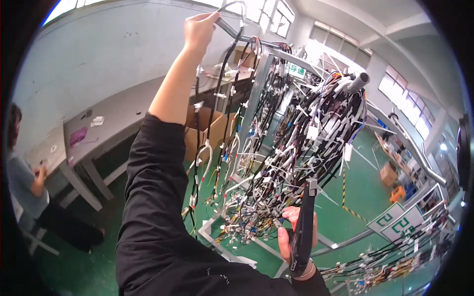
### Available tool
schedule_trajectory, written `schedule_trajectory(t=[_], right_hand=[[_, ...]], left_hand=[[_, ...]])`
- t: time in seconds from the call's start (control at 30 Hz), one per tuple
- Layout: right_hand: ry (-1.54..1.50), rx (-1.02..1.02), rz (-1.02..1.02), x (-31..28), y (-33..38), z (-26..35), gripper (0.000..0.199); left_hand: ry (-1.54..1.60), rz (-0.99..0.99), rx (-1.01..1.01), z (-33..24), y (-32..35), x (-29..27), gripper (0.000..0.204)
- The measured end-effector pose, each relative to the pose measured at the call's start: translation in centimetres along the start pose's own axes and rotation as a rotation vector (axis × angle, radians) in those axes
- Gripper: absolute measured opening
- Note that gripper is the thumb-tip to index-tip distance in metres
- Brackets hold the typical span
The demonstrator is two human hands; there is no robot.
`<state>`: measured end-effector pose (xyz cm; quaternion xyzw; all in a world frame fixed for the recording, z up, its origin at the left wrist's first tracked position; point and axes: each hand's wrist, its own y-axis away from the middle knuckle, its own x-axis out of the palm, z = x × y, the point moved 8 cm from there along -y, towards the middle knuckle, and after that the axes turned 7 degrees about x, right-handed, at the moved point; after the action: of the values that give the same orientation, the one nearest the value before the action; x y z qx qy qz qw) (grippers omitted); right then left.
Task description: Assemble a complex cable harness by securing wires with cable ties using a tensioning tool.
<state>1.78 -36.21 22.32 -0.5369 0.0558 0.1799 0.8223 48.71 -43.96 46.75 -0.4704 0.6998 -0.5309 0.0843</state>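
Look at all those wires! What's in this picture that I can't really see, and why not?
In the head view:
- Right hand: its palm is hidden behind the black tool.
- Big bundle of wires: wires in front cover those behind.
- Cardboard box: its sides and hanging wires hide the bottom inside.
- Person at the left: partly cut off by the dark lens rim; anything in their hands is too small.

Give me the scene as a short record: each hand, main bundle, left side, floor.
Left hand: raised at the end of a grey metal bar, beside a thin dark looped cable; exact grip unclear
Right hand: gripping a long black handheld tool with a grey metal tip
Main bundle: dense black and white cables, hanging
Left side: person in a grey top by a pale table
Floor: green
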Motion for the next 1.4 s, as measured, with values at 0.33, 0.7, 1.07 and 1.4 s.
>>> schedule_trajectory(t=[0.33, 0.7, 1.07, 1.4], right_hand=[[0.339, 0.128, -0.192, 0.3, 1.3, -1.1, 0.037], [0.03, 0.25, -0.303, -5.5, -3.3, 0.3, 0.037], [-0.372, -0.067, -0.268, -13.8, -14.8, 2.5, 0.035], [-0.762, 0.047, 0.012, -11.9, -19.2, 0.7, 0.035]], left_hand=[[0.294, 0.307, -0.532, 13.5, 7.9, 0.5, 0.023], [-0.267, 0.474, 0.689, -12.6, 21.2, 18.9, 0.025], [0.073, 0.401, 0.615, -22.0, 15.5, 17.4, 0.018], [0.388, 0.682, 0.291, -23.7, 16.5, 13.6, 0.019]])
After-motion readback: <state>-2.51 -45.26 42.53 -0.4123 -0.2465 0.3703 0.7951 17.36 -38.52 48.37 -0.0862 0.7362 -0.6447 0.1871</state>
